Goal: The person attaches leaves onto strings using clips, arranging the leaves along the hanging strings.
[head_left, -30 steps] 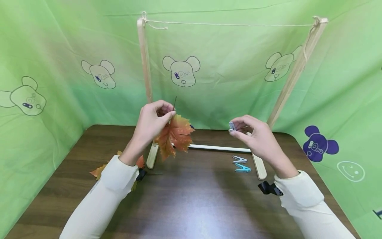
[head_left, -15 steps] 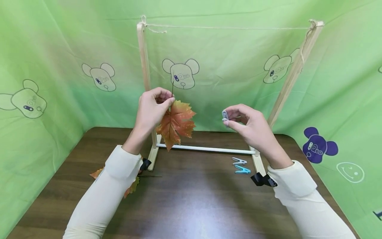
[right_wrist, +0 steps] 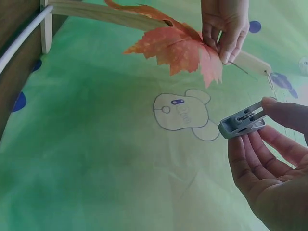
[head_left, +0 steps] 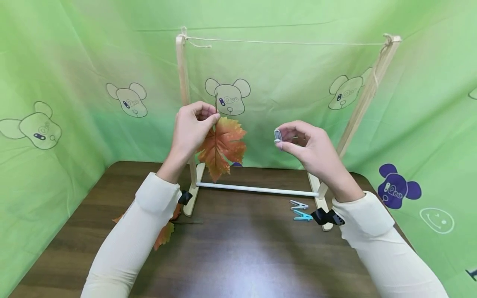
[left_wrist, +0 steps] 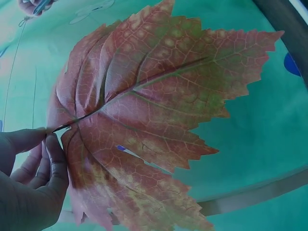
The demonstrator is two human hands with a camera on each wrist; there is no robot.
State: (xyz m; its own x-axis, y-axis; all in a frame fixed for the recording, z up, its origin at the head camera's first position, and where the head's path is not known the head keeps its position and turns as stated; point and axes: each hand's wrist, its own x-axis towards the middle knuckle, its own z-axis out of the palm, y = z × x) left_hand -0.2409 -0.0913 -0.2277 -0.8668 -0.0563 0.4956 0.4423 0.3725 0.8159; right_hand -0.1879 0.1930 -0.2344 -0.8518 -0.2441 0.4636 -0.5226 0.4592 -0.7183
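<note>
**Orange leaf (head_left: pixel 222 145) and grey clip (head_left: pixel 278 136) are held in two separate hands**

By the left hand (head_left: pixel 193 128), the thin stem (head_left: pixel 216 101) of the leaf is pinched between the thumb and the index finger. The leaf is hung below the fingers with its tip turned down, and the upper part of the stem is pointed upward. In the left wrist view, the veins and the toothed edge of the leaf are clearly seen.

By the right hand (head_left: pixel 311 147), the grey clip is gripped between the thumb and the fingers. The leaf and the clip are kept apart, and a gap is left between both hands.

In the head view, both hands are seen lower than a cord (head_left: pixel 287 42), which is tied between the tops of a left post (head_left: pixel 182 70) and a right post (head_left: pixel 367 99). Near the bottom, the posts are joined by a white rod (head_left: pixel 257 189).

On the worktop (head_left: pixel 238 252), a pale clip (head_left: pixel 299 205) and a blue clip (head_left: pixel 302 215) are placed close together, near the foot of the right post. More orange leaf material (head_left: pixel 164 236) is partly hidden by the left sleeve (head_left: pixel 130 231); how many leaves are there cannot be told. Behind, a green cloth (head_left: pixel 283 82) with printed figures is hung.
</note>
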